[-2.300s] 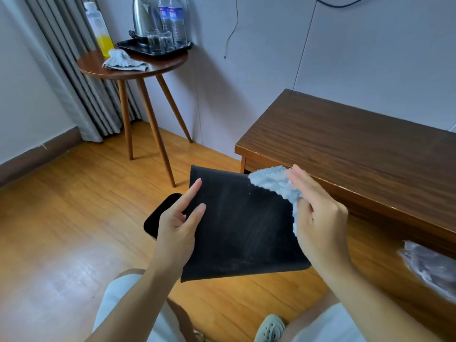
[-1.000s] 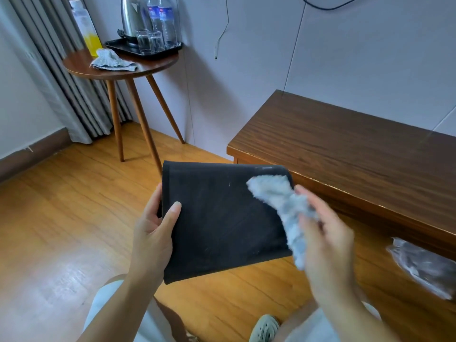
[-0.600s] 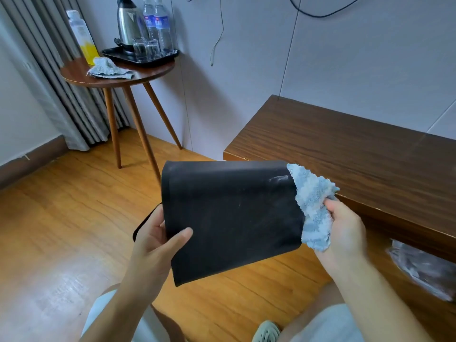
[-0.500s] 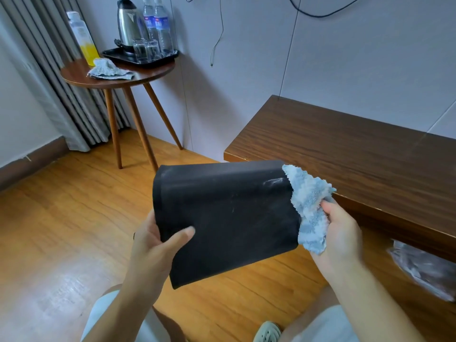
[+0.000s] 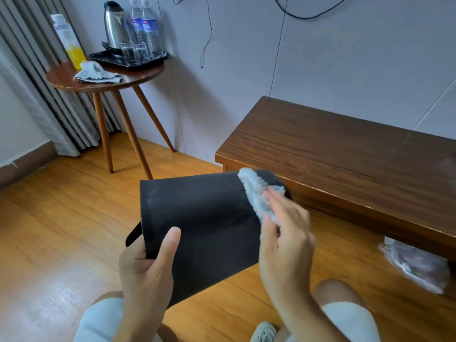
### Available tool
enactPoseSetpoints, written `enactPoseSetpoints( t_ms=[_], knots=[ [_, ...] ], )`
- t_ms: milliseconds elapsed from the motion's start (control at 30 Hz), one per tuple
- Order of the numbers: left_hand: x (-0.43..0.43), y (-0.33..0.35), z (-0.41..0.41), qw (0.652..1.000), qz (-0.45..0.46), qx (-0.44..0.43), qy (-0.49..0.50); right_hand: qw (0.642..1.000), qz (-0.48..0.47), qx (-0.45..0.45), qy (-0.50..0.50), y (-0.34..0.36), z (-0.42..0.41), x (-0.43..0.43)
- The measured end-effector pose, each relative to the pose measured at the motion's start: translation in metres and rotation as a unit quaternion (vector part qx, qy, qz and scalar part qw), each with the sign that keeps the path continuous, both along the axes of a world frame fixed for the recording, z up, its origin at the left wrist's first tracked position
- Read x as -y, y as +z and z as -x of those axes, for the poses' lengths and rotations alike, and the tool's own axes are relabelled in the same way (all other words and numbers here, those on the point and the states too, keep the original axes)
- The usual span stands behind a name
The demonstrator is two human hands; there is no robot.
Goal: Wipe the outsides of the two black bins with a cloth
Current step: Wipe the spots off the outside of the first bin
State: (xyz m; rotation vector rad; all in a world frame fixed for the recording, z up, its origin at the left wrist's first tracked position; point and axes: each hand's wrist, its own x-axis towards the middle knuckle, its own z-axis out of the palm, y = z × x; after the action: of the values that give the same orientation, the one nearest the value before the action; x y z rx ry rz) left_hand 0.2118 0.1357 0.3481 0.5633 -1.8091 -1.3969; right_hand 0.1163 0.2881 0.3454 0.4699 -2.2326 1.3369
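A black bin (image 5: 207, 225) lies on its side in the air above my lap, its broad outer face turned up. My left hand (image 5: 145, 265) grips its lower left corner near the rim, thumb on the face. My right hand (image 5: 283, 240) holds a fluffy pale blue cloth (image 5: 257, 193) pressed on the bin's right end; this hand is motion-blurred. A dark curved edge (image 5: 133, 234) shows behind the bin at the left; I cannot tell whether it is the second bin.
A low wooden bench (image 5: 345, 156) stands just right of the bin. A crumpled plastic bag (image 5: 417, 265) lies under it. A round three-legged table (image 5: 106, 77) at the back left carries a kettle, bottles, glasses and another cloth (image 5: 95, 72). Wood floor lies to the left.
The bin has been turned in my left hand. My right hand has brought the cloth from the bin's right end edge onto its upper face.
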Motion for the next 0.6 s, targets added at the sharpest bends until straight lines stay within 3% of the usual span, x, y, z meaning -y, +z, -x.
enactPoseSetpoints(
  t_ms=[67,133,200,267,500,600],
  knots=[
    [0.0,-0.001,0.002,1.0,0.008,0.006,-0.001,0.999,-0.002,0.004,0.042,-0.005,-0.018,0.012],
    [0.003,-0.004,0.003,1.0,-0.012,0.004,0.004,0.992,0.04,0.075,0.095,-0.001,-0.037,0.016],
    [0.009,-0.007,0.002,1.0,-0.024,0.007,0.011,0.951,0.128,0.234,0.154,0.009,-0.049,0.016],
    [0.013,-0.01,0.0,1.0,-0.015,0.017,0.014,0.897,0.221,0.33,0.192,0.018,-0.052,0.008],
    [0.022,-0.01,-0.006,1.0,0.003,0.01,0.014,0.794,0.455,0.402,0.043,0.032,-0.007,-0.045],
    [0.024,-0.008,-0.01,1.0,0.009,-0.002,0.009,0.732,0.525,0.433,-0.032,0.036,0.016,-0.063]
  ],
)
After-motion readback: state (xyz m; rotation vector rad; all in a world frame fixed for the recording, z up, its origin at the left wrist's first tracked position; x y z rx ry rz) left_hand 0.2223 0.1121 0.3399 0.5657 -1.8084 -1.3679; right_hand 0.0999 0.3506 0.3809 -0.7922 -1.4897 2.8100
